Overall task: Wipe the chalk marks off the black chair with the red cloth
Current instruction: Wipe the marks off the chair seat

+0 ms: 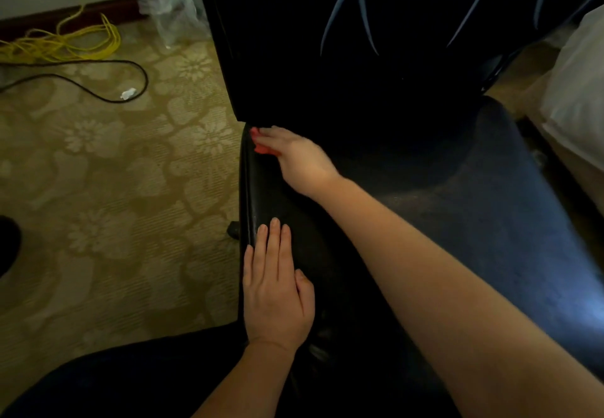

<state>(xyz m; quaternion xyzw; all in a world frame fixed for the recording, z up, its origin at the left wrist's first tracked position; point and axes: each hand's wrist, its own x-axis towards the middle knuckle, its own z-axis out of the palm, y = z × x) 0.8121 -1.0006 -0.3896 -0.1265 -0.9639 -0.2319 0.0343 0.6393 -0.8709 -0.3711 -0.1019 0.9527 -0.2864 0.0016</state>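
Head view: a person leans over a black chair point(490, 208), working at the far left corner of the seat, where it meets the backrest point(294, 41). The right hand point(295, 157) holds the red cloth point(259, 143) bunched under its fingers and presses it against the seat's rim; only a sliver of red shows past the fingertips. The left hand point(277, 287) lies flat and relaxed on the near left edge of the seat, fingers straight and together, holding nothing, apparently steadying the chair.

Pale blue chalk marks point(362, 9) run in long streaks across the upper backrest, well apart from the cloth, and look untouched. The right half of the seat carries a dusty grey film. The dark left side is too dim to judge for marks. By this evidence the job is at an early or middle stage, with the backrest streaks the main work left.

Yellow cable point(65, 45) and a black cable point(141, 76) trail over the patterned carpet point(108, 172) at left.
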